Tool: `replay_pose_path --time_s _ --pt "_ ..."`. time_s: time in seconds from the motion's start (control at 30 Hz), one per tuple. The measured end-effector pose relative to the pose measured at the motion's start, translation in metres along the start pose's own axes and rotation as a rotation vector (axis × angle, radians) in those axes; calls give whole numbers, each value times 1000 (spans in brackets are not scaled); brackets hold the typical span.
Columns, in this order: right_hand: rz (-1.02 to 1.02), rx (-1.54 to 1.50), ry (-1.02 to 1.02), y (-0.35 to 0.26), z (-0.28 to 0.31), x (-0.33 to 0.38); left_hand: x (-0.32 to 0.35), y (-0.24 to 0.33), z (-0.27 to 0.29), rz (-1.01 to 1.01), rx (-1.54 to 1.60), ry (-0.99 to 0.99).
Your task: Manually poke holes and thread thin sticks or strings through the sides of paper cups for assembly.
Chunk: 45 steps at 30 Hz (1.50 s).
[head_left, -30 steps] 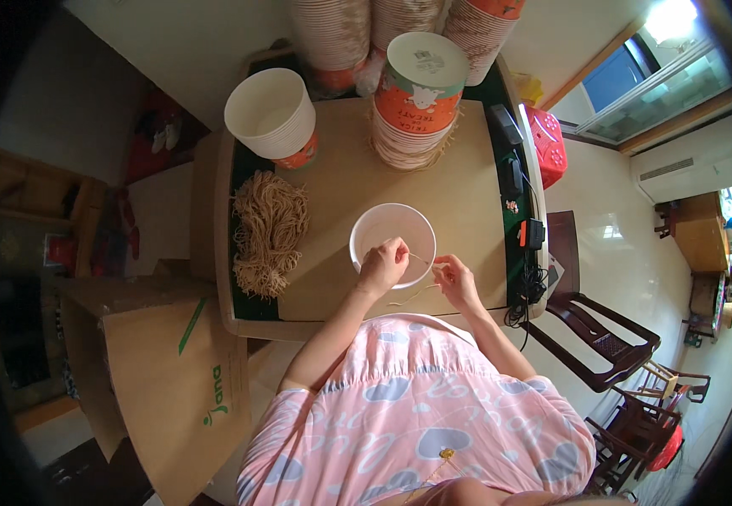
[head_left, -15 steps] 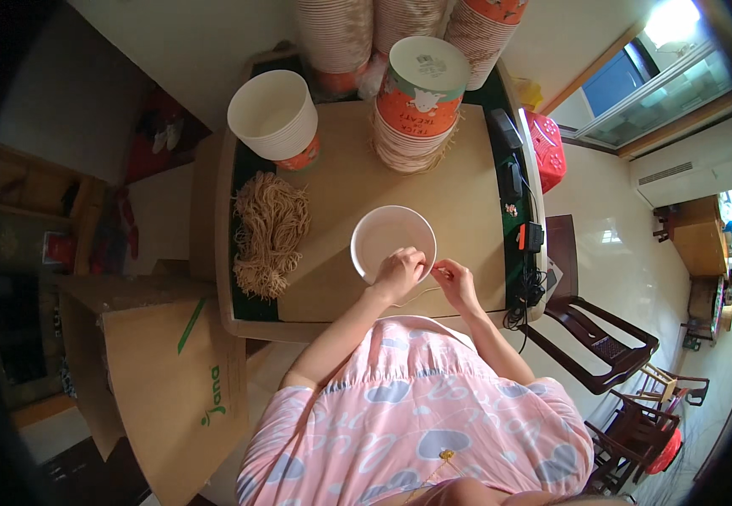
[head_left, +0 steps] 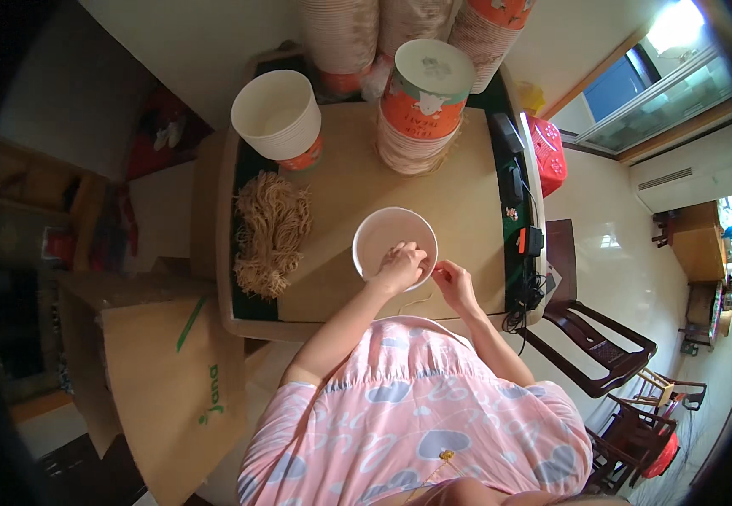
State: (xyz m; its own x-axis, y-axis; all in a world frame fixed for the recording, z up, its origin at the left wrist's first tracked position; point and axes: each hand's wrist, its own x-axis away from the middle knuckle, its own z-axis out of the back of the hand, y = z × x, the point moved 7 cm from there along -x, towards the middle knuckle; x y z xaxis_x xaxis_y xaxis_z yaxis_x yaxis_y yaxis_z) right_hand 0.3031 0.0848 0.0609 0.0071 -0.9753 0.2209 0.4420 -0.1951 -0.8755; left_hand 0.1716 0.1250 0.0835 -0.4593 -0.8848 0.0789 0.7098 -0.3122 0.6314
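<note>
A white paper bucket (head_left: 373,232) stands mouth up on the brown board near the table's front edge. My left hand (head_left: 401,266) reaches over its near rim, fingers curled together inside against the right wall. What those fingers hold is hidden. Just outside that same wall, my right hand (head_left: 454,283) is closed in a pinch at the bucket's side. A thin beige cord (head_left: 417,301) trails on the board between my wrists and leads toward the right fingers. To the left lies a loose bundle of the same beige cord (head_left: 271,232).
Nested white buckets (head_left: 276,114) stand at the back left. An upside-down stack of orange printed buckets (head_left: 423,110) stands back centre, with taller stacks (head_left: 341,38) behind. Black adapters and cables (head_left: 531,240) line the right edge. A cardboard box (head_left: 172,379) sits left; a dark chair (head_left: 594,341) right.
My left hand has shifted slightly deeper into the bucket, toward its right wall. Less of the thin cord shows on the board. My right hand stays by the wall.
</note>
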Motion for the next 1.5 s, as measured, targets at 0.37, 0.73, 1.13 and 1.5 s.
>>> replay_pose_path --time_s 0.37,0.73,1.13,1.5 --pt "9 36 24 7 13 -1 -7 -47 4 20 -220 1" --pt "-75 174 -15 -23 25 21 22 -41 11 221 523 -50" --pt "-31 -416 -41 -43 -4 26 29 -24 -27 472 1087 -294" --pt "-20 -232 -102 -50 -12 26 36 -12 -4 393 976 -332"
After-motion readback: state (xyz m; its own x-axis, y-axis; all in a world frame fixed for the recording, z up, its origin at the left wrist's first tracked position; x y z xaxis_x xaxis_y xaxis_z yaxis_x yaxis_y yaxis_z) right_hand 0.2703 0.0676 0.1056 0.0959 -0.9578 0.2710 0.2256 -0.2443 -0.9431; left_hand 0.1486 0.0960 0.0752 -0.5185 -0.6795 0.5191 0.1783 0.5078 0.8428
